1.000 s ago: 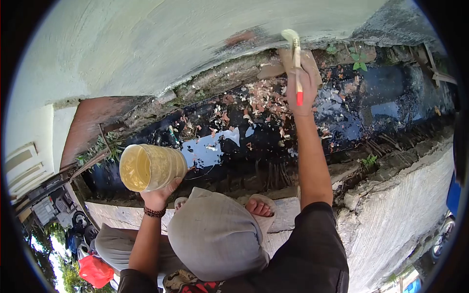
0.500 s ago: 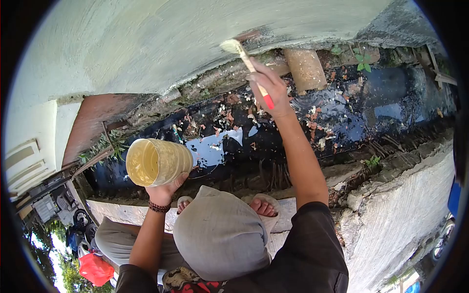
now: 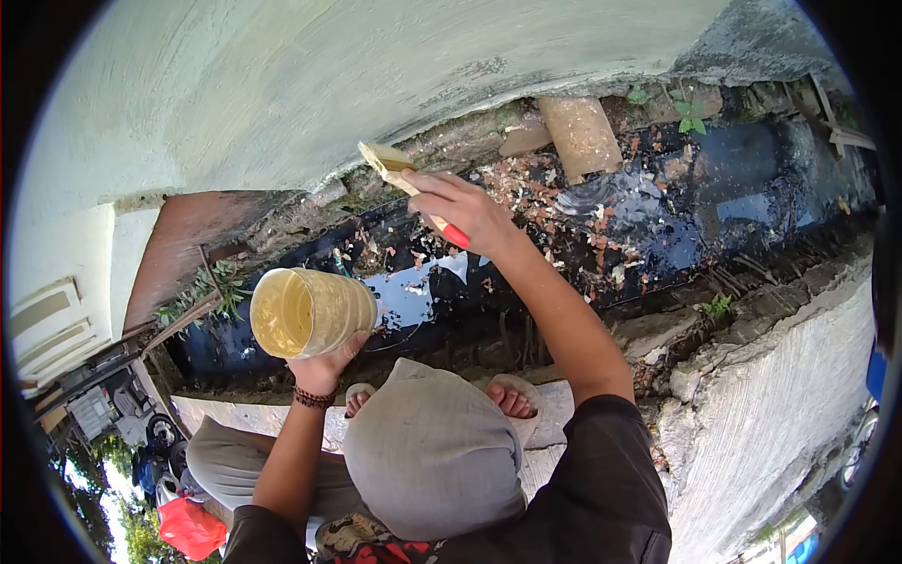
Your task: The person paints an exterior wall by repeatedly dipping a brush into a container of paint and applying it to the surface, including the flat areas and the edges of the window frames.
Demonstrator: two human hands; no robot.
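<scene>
My right hand [image 3: 460,211] grips a paintbrush [image 3: 407,179] with a pale wooden handle and a red end. Its bristles, coated in light paint, point up and left, over the ditch edge just below the painted wall [image 3: 357,85]. Held low over the ditch is a translucent, yellowish plastic tub [image 3: 340,312], tilted so its mouth faces left. My left hand [image 3: 324,362] supports it from below, fingers partly hidden behind it. Some pale liquid or residue shows inside the tub.
Dark water with floating flakes fills the ditch [image 3: 526,273] between the wall and my feet. A broad pipe [image 3: 581,141] juts out from the wall base. Broken concrete [image 3: 752,376] lies to the right, and a red bag [image 3: 191,528] is at lower left.
My right hand has drawn the brush away from the wall, moving left and down toward the tub. The tub has barely shifted.
</scene>
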